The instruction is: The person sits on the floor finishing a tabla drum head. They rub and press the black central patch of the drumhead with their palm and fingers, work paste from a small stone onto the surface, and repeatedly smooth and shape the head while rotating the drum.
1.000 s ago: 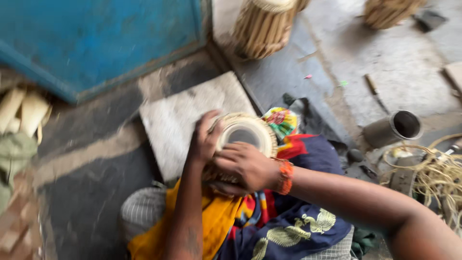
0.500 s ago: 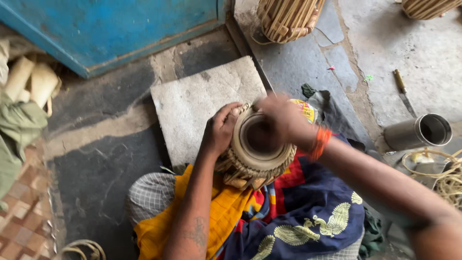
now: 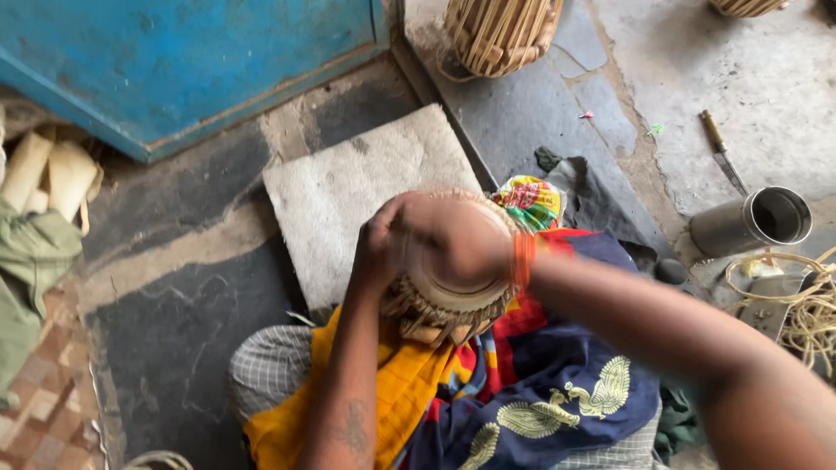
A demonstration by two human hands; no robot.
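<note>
A stone floor (image 3: 183, 348) is seen. A small drum (image 3: 448, 300) is steadied in the lap; the left hand (image 3: 376, 252) grips its side, the right hand (image 3: 453, 239) is pressed flat over its head. Firm, even pressure seems called for.

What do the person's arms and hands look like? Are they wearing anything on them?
Both arms are bare, with no sleeves and no gloves. The right hand has an orange band round its wrist. The left hand wears nothing, but the left forearm shows a faint dark marking, maybe a tattoo. It is too blurry to make out.
</note>
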